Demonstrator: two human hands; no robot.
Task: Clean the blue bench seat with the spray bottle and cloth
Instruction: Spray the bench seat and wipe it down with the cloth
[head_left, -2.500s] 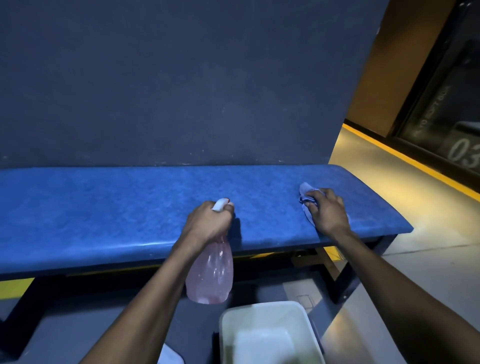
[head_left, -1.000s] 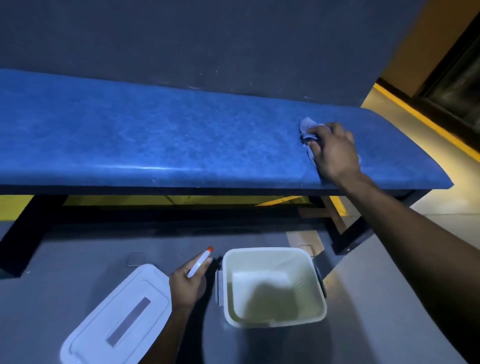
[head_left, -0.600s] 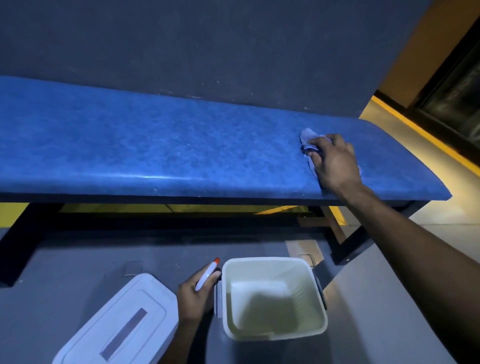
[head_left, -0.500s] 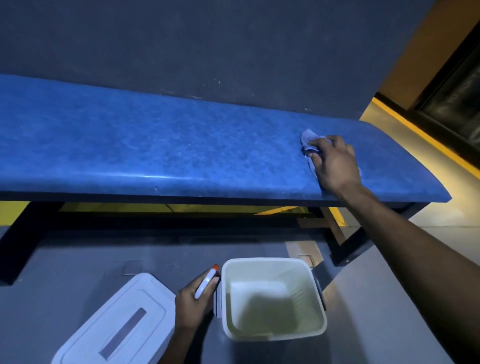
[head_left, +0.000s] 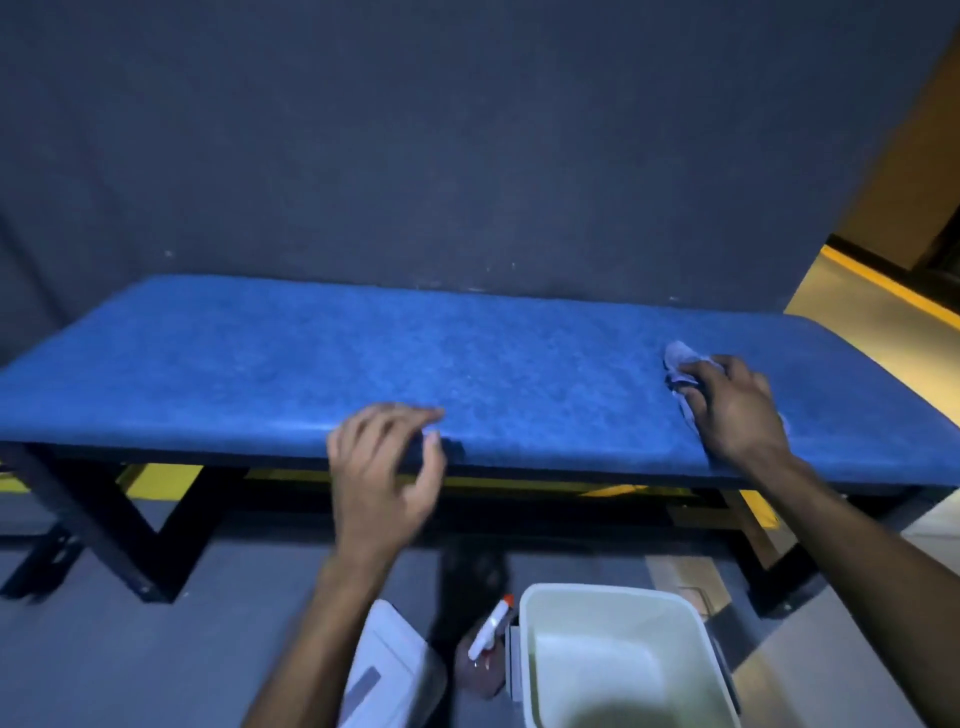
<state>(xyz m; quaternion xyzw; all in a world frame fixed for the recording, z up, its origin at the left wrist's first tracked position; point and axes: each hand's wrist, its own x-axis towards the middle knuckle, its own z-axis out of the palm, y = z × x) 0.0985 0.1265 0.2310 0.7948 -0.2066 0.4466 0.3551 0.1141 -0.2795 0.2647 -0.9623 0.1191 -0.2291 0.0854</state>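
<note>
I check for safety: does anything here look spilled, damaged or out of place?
Nothing stands out. The spray bottle stands upright on the floor beside the bin, whose lid is off beside it.

**Colours I can see**

I see a bright blue bench seat (head_left: 311, 374) with a soft speckled look. Its legs (head_left: 130, 525) are black. The cloth (head_left: 680, 358) is pale bluish grey. The spray bottle (head_left: 485, 649) is pink with a white top and an orange tip. The bin (head_left: 613, 660) is creamy white. The wall (head_left: 467, 145) is dark grey. I see yellow (head_left: 161, 478) under the seat.
</note>
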